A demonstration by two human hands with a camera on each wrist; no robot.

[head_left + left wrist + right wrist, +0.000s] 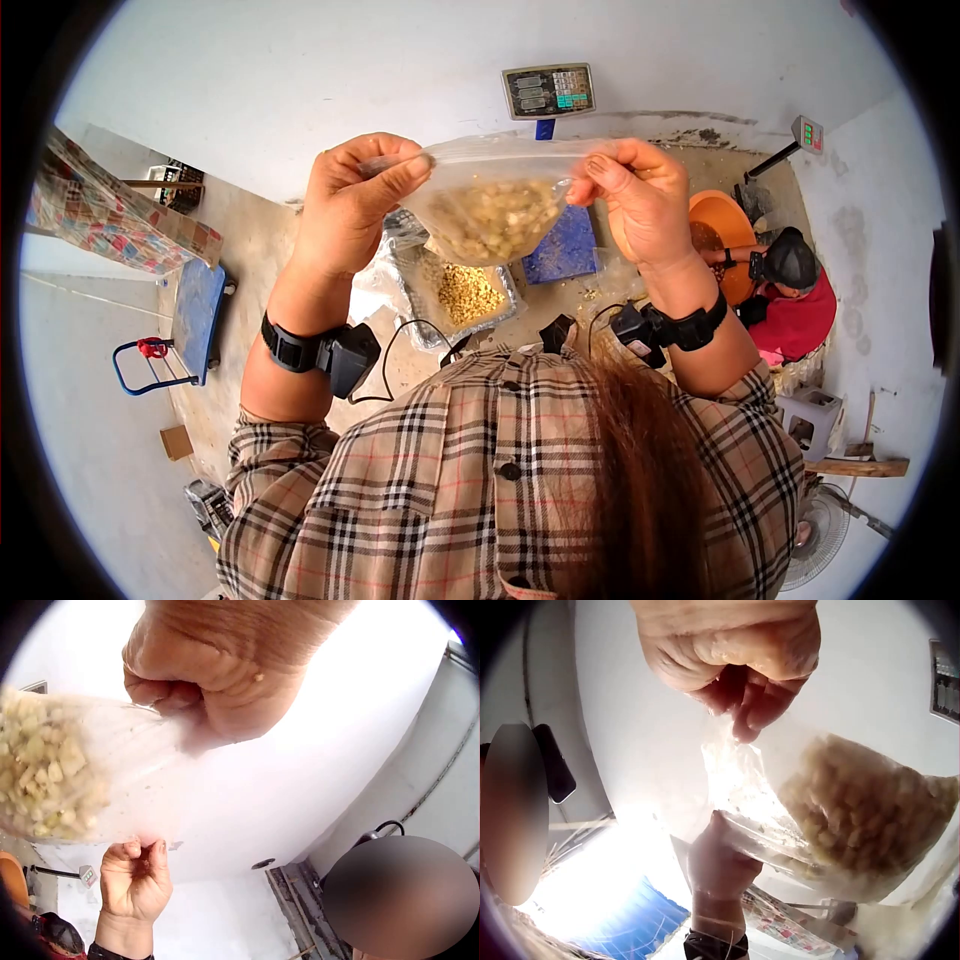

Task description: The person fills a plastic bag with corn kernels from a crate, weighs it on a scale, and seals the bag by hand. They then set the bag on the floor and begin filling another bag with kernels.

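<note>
Filling the lower head view, a plaid shirt point(400, 480) covers the person's torso. Beyond it, a plastic-lined tray point(513, 294) sits on the floor, near a blue platform point(560, 258). A clear bag point(490, 222) is held up in front of the chest, stretched between both hands. The left hand point(345, 205) and right hand point(645, 205) each pinch one upper corner between thumb and fingers. Small pale pieces point(49, 765) bunch in the bag; yellowish bits point(468, 292) lie in the tray.

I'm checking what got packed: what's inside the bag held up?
The bag holds many small, pale, chunky pieces, gathered low. The outer ones show through the plastic; they cover whatever lies in the middle.
</note>
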